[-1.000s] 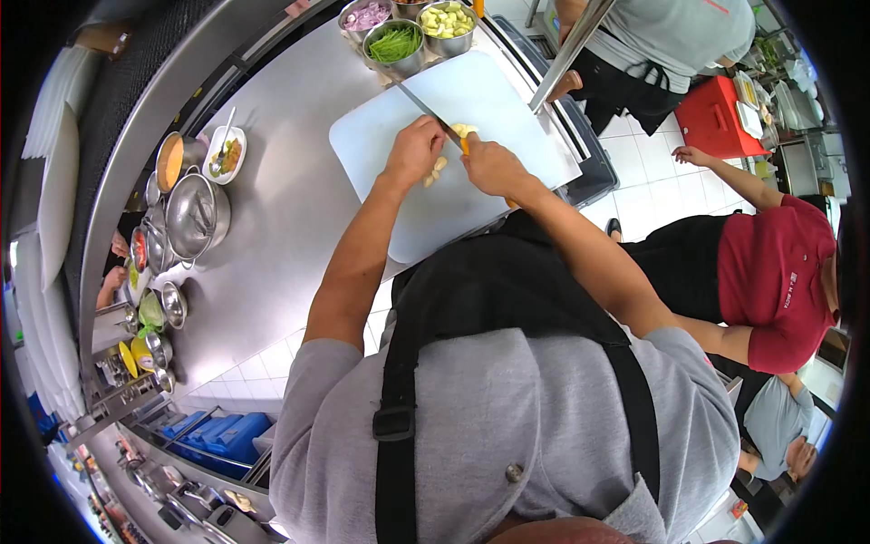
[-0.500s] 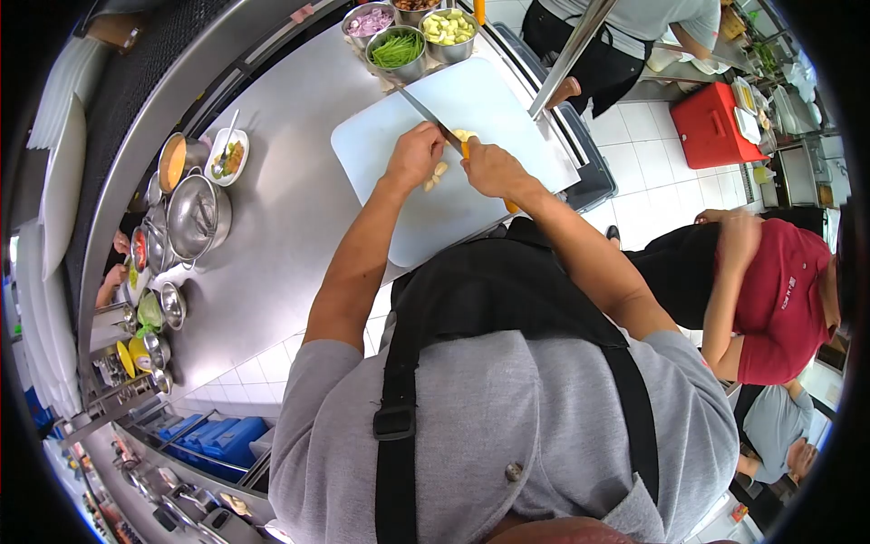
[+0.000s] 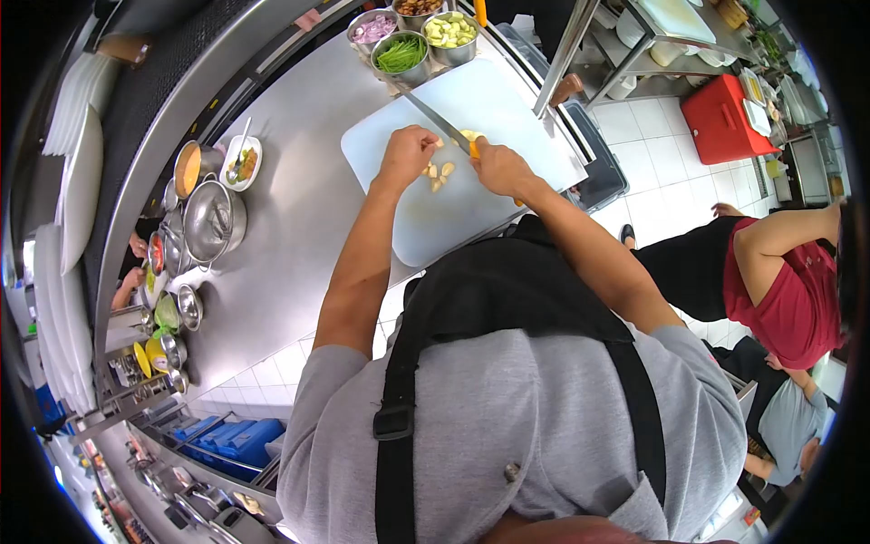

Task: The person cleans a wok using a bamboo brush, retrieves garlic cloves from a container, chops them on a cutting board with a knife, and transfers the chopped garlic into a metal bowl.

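Note:
My right hand [image 3: 500, 170] is wrapped round the orange handle of a kitchen knife [image 3: 441, 118], whose blade points up and left across a white cutting board [image 3: 421, 222]. Just left of the blade, my left hand [image 3: 407, 156] is closed in a pinch, with a pale garlic clove [image 3: 439, 142] at its fingertips. Several peeled garlic cloves [image 3: 436, 175] lie on the board between my hands. More pale garlic [image 3: 472, 135] sits beyond the blade, partly hidden by the knife and right hand.
Metal bowls of chopped green stalks [image 3: 401, 54], diced purple onion [image 3: 372, 29] and pale green cubes [image 3: 450, 32] stand behind the board. Pots and a colander [image 3: 214, 222] line the counter's left side. A person in a red shirt [image 3: 788, 286] is on the right, near a red cooler [image 3: 725, 122].
My left hand has moved off the knife blade to its left side. More garlic cloves show on the board. The person in red has turned and lowered an arm.

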The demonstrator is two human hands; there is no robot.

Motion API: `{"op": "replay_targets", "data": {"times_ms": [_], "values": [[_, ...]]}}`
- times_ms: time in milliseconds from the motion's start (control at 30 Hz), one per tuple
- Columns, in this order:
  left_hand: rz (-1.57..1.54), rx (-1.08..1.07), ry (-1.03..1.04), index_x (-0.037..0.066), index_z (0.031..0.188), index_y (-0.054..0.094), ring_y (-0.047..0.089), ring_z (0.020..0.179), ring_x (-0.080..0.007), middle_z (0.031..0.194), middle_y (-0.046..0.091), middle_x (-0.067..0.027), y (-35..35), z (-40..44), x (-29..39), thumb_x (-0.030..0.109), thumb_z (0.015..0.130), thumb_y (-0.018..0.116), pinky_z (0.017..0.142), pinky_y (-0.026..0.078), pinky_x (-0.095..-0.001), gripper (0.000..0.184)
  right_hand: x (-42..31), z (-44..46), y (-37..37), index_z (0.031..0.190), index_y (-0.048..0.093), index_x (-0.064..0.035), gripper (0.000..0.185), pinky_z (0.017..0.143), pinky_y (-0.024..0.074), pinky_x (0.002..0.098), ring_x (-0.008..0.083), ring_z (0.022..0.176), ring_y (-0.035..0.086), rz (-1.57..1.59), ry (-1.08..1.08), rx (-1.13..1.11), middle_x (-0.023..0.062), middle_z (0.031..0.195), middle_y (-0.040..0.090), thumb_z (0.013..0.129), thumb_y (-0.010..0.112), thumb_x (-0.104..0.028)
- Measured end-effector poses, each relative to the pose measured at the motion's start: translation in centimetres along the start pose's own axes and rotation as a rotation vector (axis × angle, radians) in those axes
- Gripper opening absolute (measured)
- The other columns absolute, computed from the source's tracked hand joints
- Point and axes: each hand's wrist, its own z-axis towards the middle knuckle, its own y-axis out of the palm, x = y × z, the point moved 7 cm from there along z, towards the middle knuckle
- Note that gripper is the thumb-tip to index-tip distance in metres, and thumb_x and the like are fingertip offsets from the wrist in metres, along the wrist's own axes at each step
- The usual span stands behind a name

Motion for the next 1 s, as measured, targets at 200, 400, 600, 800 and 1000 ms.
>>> {"op": "replay_targets", "data": {"times_ms": [200, 400, 600, 800, 1000], "values": [[-0.056, -0.006, -0.005, 0.0, 0.101, 0.076, 0.072, 0.078, -0.02, 0.093, 0.071, -0.0117, 1.7, -0.5, 1.4, 0.001, 0.085, 0.075, 0.074, 0.059, -0.0305, 0.016, 0.4, 0.4, 1.5, 0.118, 0.052, 0.0059, 0.035, 0.085, 0.0537, 0.0557, 0.0474, 0.092, 0.069, -0.036, -0.051, 0.061, 0.0295, 0.095, 0.071, 0.1, 0.053, -0.024], [0.107, 0.033, 0.118, 0.001, 0.102, 0.077, 0.07, 0.076, -0.0238, 0.088, 0.067, -0.0111, 1.6, -1.1, 3.1, 0.0, 0.085, 0.074, 0.072, 0.059, -0.0319, 0.017, 0.5, 0.1, 0.5, 0.117, 0.052, 0.007, 0.036, 0.084, 0.0546, 0.0547, 0.0468, 0.09, 0.07, -0.057, -0.09, 0.061, 0.0292, 0.092, 0.071, 0.1, 0.054, -0.024], [-0.023, 0.083, 0.119, -0.001, 0.096, 0.074, 0.07, 0.078, -0.0276, 0.091, 0.068, -0.0137, 1.4, -1.0, 2.2, 0.0, 0.085, 0.074, 0.072, 0.058, -0.0355, 0.011, 0.3, -0.7, -1.4, 0.115, 0.053, 0.0075, 0.036, 0.08, 0.0553, 0.0541, 0.0456, 0.087, 0.07, -0.091, -0.073, 0.027, 0.0295, 0.091, 0.07, 0.099, 0.055, -0.025], [0.027, 0.066, 0.15, -0.003, 0.089, 0.069, 0.069, 0.077, -0.0275, 0.089, 0.068, -0.014, 1.2, -0.7, 2.7, -0.004, 0.082, 0.07, 0.069, 0.056, -0.0345, 0.007, -0.5, -1.8, -1.4, 0.118, 0.053, 0.0074, 0.038, 0.083, 0.0546, 0.0538, 0.0447, 0.088, 0.07, -0.148, -0.121, -0.011, 0.0289, 0.091, 0.07, 0.1, 0.055, -0.026], [0.005, 0.082, 0.177, -0.002, 0.089, 0.069, 0.068, 0.074, -0.0272, 0.088, 0.067, -0.0136, 1.1, -0.6, 2.6, -0.005, 0.082, 0.069, 0.068, 0.055, -0.0351, 0.008, -0.3, -1.5, -1.0, 0.121, 0.054, 0.008, 0.04, 0.083, 0.0544, 0.0539, 0.0455, 0.088, 0.07, -0.186, -0.142, 0.0, 0.0296, 0.092, 0.07, 0.1, 0.054, -0.026]]}}
